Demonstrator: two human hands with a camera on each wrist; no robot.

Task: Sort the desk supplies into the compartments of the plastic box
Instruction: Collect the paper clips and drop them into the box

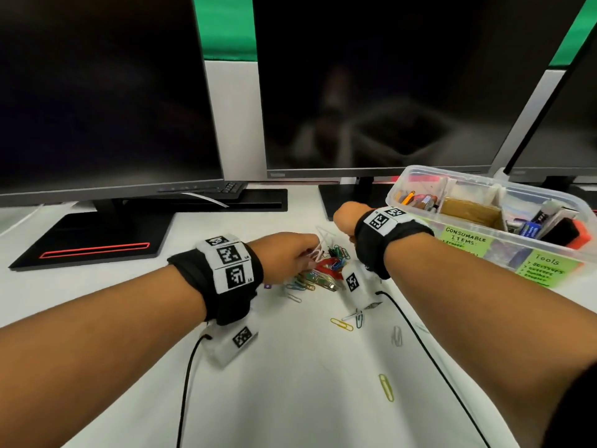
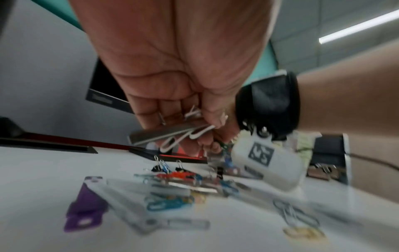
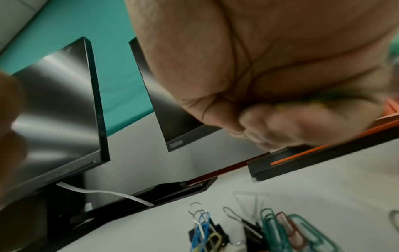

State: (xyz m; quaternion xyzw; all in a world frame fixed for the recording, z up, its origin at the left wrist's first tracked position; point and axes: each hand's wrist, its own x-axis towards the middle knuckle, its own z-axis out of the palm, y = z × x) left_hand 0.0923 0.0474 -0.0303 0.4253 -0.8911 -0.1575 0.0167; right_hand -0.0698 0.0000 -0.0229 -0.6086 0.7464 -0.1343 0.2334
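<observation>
A pile of coloured paper clips and binder clips [image 1: 326, 270] lies mid-desk between my hands. My left hand [image 1: 305, 253] hovers over the pile's left side, and its curled fingers [image 2: 151, 112] grip white paper clips [image 2: 187, 136] and a grey metal strip [image 2: 159, 134]. My right hand [image 1: 345, 226] is a raised fist beyond the pile. Its curled fingers [image 3: 280, 122] close on something blurred green and yellow [image 3: 313, 100], apparently paper clips. The clear plastic box [image 1: 484, 185] sits at the right, its compartments holding pencils, a brown pad and tools.
Loose clips lie nearer me: a yellow one [image 1: 341, 324], a white one [image 1: 396, 335] and a lime one [image 1: 386, 387]. A purple tag [image 2: 86, 201] lies left of the pile. Monitors [image 1: 387, 85] and their black bases [image 1: 90, 240] line the back. Wrist-camera cables trail across the desk.
</observation>
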